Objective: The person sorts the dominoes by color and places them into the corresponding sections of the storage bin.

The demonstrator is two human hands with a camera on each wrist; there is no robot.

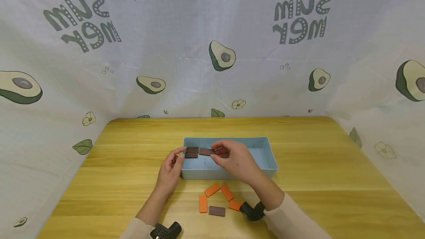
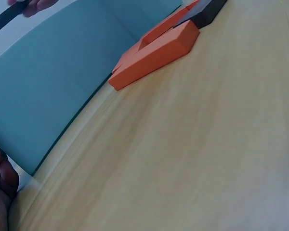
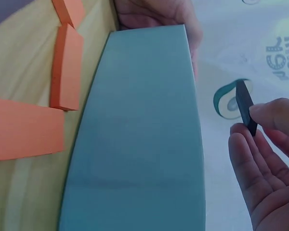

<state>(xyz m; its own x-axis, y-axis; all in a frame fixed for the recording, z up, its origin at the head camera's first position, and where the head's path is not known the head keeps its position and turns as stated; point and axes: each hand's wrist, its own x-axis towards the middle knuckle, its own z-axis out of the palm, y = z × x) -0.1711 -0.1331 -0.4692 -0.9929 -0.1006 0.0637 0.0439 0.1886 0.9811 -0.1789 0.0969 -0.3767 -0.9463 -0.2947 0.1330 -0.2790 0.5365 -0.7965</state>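
Taking the box (image 1: 212,174) as the dial in the head view, the right hand (image 1: 237,159) comes in from 4 o'clock, wrist bent and palm turned inward, its grip pinching a dark brown block (image 1: 206,151) between thumb and fingers. The block hangs over the box, toward 9 o'clock. The left hand (image 1: 168,174) reaches up from 8 o'clock to the box's end, thumb and forefinger parted at the rim; whether its grip pinches that rim, I cannot tell.

The box is pale blue, smooth, long and thin-walled. Flat brown blocks (image 1: 191,155) lie inside at 9 o'clock. At 6 o'clock, four slim, sharp-edged orange blocks (image 1: 203,203) and a brown rectangle (image 1: 217,211) lie on the streaky wood-grain table (image 1: 308,202).
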